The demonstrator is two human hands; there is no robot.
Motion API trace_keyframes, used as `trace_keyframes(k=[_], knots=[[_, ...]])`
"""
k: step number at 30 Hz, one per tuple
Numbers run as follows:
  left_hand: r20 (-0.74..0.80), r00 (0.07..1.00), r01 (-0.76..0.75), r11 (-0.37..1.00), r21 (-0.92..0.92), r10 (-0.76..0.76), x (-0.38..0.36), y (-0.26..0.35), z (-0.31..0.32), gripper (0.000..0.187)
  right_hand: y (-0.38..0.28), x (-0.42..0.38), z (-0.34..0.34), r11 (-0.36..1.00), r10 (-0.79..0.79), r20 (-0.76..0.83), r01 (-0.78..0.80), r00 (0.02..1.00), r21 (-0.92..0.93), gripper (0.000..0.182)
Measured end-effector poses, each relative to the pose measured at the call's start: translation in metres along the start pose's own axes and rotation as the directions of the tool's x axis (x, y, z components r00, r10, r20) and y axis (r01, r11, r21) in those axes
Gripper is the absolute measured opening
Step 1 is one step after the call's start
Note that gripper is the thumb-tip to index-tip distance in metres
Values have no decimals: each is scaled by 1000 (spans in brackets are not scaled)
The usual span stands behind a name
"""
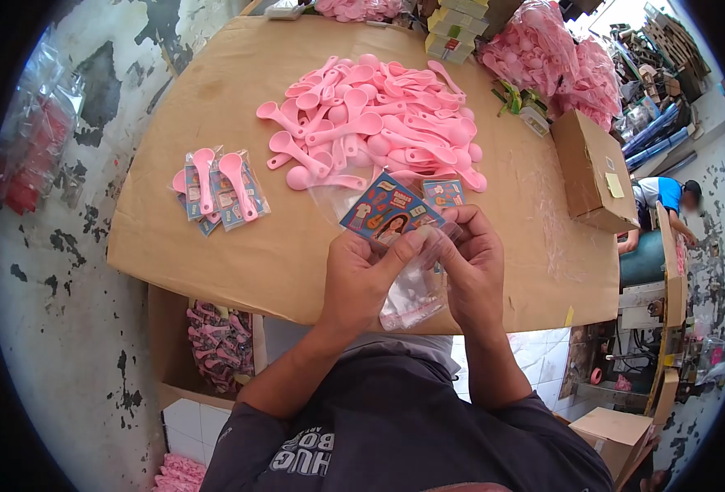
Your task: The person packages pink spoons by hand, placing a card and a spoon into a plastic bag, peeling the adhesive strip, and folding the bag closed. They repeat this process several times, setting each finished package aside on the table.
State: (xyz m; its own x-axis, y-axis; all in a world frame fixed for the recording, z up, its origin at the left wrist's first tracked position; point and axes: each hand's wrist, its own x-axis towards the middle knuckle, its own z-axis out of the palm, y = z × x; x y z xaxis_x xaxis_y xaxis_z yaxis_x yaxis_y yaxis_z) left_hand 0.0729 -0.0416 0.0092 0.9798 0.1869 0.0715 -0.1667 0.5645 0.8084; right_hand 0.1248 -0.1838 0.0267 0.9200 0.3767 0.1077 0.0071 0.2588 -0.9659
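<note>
Between my two hands is a blue printed card (387, 209) together with a clear plastic bag (414, 297). My left hand (364, 275) pinches the card's lower edge, thumb on top. Closed on the bag beside the card is my right hand (475, 266). Another printed card (444, 193) lies just behind my right fingers, partly covered. Beyond my hands a large heap of pink spoons (379, 123) rests on the brown-covered table (534, 279). Several bagged pink spoons with cards (219, 190) lie at the table's left.
A cardboard box (593, 172) stands at the table's right edge. Bags of pink spoons (534, 53) and stacked yellowish boxes (455, 31) are at the back. Below the table's left side sits an open box with bagged spoons (215, 340). Another person (665, 197) is at far right.
</note>
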Motion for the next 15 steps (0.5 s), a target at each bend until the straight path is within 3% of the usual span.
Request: trace_keyframes(k=[5,7,8,10,15], knots=[[-51,994,-97,994,-52,95,-3,-3,5,32,-4,-2,18,993,83,-34,-80,996,83,25],[17,998,-53,998,-45,54,-5,0,-1,52,2,-4,10,990,106,2,-105,994,95,27],[15,998,-55,997,-46,55,-4,2,2,52,5,-6,8,985,126,40,-130,991,109,29],[-159,960,-263,935,-240,229,2,10,13,52,3,-9,11,986,134,37,-137,990,95,26],[-78,960,-274,852,-447,268,7,17,10,46,8,-16,15,979,145,68,-153,987,133,19]])
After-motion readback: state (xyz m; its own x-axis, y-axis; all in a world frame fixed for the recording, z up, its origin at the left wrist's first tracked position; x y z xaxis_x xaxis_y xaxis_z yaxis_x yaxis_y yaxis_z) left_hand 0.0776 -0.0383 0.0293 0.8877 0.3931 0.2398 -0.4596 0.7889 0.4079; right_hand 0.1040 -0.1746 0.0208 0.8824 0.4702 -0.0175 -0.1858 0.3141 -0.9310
